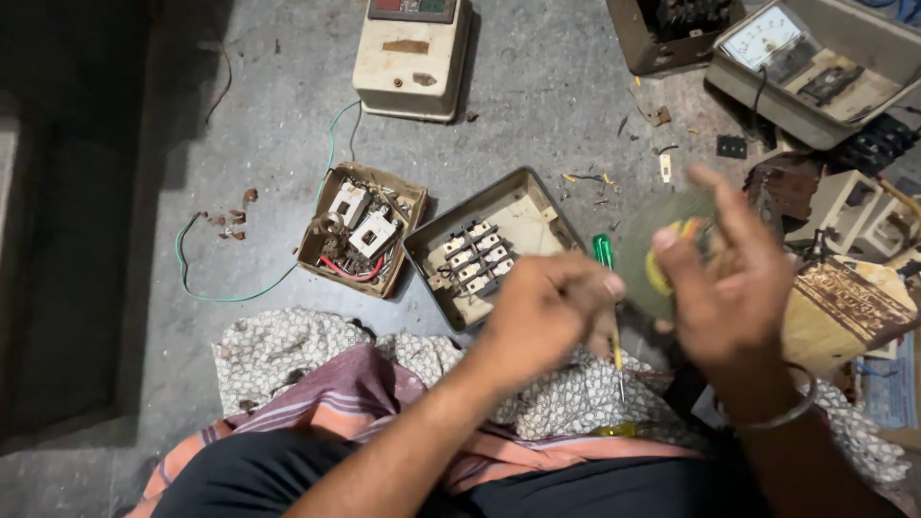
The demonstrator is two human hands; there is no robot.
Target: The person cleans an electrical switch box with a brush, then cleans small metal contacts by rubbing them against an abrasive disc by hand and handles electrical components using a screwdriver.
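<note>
Left hand closed over something unseen, right hand pinched a blurred greenish disc
Grip looked loose; the disc could've dropped onto the green-handled screwdriver

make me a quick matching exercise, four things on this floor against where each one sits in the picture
Things:
1. cream box
2. cardboard box of switch parts
3. green-handled screwdriver
4. meter unit

Places:
A. top right corner
B. between the two hands
C. top centre
D. left of the open grey tray

Pairs: 1-C, 2-D, 3-B, 4-A
</note>
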